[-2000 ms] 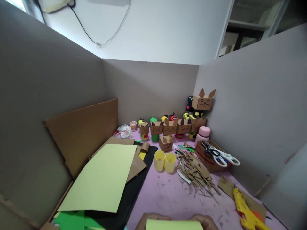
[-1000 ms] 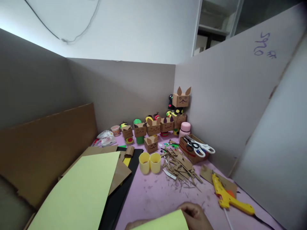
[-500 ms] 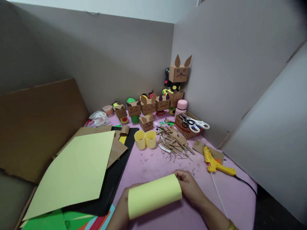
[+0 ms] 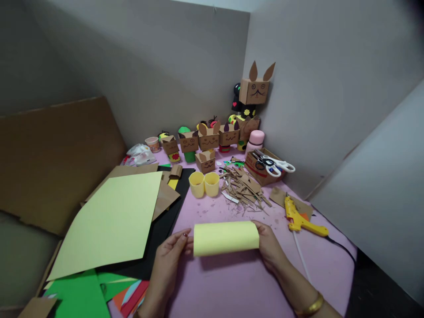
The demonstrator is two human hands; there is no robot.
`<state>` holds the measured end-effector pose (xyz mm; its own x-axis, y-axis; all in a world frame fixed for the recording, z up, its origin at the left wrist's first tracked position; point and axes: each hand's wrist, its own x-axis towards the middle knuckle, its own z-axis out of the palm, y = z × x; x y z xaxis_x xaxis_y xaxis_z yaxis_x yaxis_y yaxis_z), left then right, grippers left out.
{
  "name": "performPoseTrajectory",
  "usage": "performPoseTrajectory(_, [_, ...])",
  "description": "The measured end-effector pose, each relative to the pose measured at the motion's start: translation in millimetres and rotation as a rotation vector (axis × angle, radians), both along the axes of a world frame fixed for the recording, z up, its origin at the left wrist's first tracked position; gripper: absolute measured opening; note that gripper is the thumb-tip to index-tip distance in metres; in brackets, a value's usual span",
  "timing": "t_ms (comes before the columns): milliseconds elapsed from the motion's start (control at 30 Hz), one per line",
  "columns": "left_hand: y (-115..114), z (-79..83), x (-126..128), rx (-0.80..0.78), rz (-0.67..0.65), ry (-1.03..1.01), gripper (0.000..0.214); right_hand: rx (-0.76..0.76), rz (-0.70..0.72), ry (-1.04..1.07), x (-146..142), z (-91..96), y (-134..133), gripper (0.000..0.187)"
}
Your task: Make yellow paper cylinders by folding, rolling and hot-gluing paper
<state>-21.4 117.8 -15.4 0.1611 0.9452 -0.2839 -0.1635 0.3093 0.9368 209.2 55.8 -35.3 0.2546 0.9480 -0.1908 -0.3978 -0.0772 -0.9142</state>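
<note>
A pale yellow sheet rolled into a tube (image 4: 225, 237) lies sideways just above the pink table (image 4: 232, 287). My left hand (image 4: 168, 258) grips its left end, fingers curled around the edge. My right hand (image 4: 270, 247) holds the right end, with a gold bangle on that wrist. Two short yellow paper cylinders (image 4: 204, 183) stand upright behind the tube. A yellow glue gun (image 4: 300, 218) rests on the table to the right of my right hand, its cord trailing off right.
A large yellow sheet (image 4: 111, 221) lies on black and brown sheets at left, coloured paper under it. Cardboard scraps (image 4: 243, 187) are heaped mid-table. A box holding scissors (image 4: 270, 165) and a row of cardboard animal figures (image 4: 208, 141) stand at the back. Grey partition walls enclose the desk.
The view dropped from the walls down onto the table. The rolled yellow tube and both hands came fully into sight, and the tube has levelled out between the hands.
</note>
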Motion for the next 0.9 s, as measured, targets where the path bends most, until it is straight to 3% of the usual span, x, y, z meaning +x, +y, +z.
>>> performPoseTrajectory(100, [-3, -0.9, -1, 0.074, 0.066, -0.002, 0.037, 0.008, -0.020, 0.013, 1, 2.1, 0, 0.028])
performPoseTrajectory(233, [-14, -1.1, 5, 0.435, -0.087, 0.116, 0.046, 0.006, -0.002, 0.026, -6, 4.8, -1, 0.028])
performPoseTrajectory(367, [-15, -2.9, 6, 0.592, -0.256, 0.360, 0.017, 0.027, 0.027, 0.037, -11, 6.9, 2, 0.022])
performPoseTrajectory(467, [-6, -1.5, -1, 0.615, -0.275, 0.364, 0.015, 0.045, 0.018, 0.048, -9, 7.7, 6, 0.020])
performPoseTrajectory(567, [1, 2.0, -6, 0.539, -0.163, 0.315, 0.018, 0.060, -0.010, 0.045, -5, 6.4, 8, 0.021])
performPoseTrajectory(700, [1, 3.2, -3, 0.204, 0.028, 0.113, 0.033, 0.054, -0.044, 0.036, -4, 0.0, 6, 0.019])
performPoseTrajectory(800, [-5, 1.9, 7, -0.017, 0.006, -0.081, 0.053, 0.076, -0.053, -0.017, -7, -4.5, 4, 0.014])
performPoseTrajectory(900, [-13, 4.0, 14, -0.080, -0.123, -0.081, 0.051, 0.108, -0.048, -0.126, -9, -6.0, 2, 0.011])
